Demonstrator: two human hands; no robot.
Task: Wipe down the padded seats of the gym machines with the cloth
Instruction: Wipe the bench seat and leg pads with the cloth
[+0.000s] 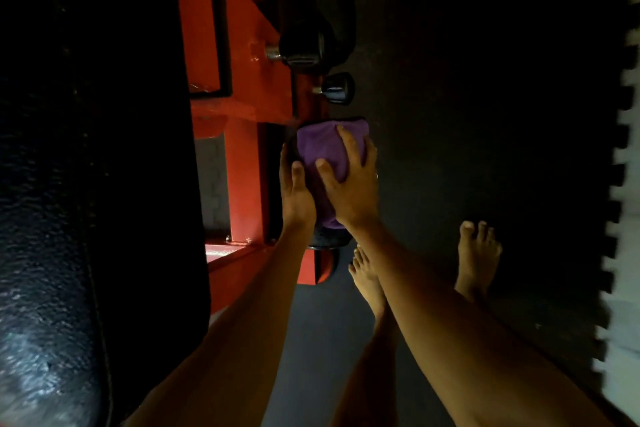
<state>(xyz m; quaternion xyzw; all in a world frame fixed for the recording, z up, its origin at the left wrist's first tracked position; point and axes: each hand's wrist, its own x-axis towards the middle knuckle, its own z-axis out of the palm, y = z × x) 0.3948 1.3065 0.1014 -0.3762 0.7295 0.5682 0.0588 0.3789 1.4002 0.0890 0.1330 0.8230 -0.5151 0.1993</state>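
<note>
A purple cloth (329, 146) is wrapped over a small black roller pad (327, 237) that sticks out from the red machine frame (242, 156). My right hand (349, 180) grips the cloth round the pad, fingers spread over its top. My left hand (296, 191) holds the pad's left side, thumb on the black surface beside the cloth. A large black padded seat (86, 218) fills the left of the view, shiny at the bottom left.
Two black adjustment knobs (303, 45) (337, 88) stick out of the frame just above the pad. My bare feet (478, 256) stand on the dark rubber floor (485, 114). A toothed mat edge (620, 184) runs down the right side. The light is dim.
</note>
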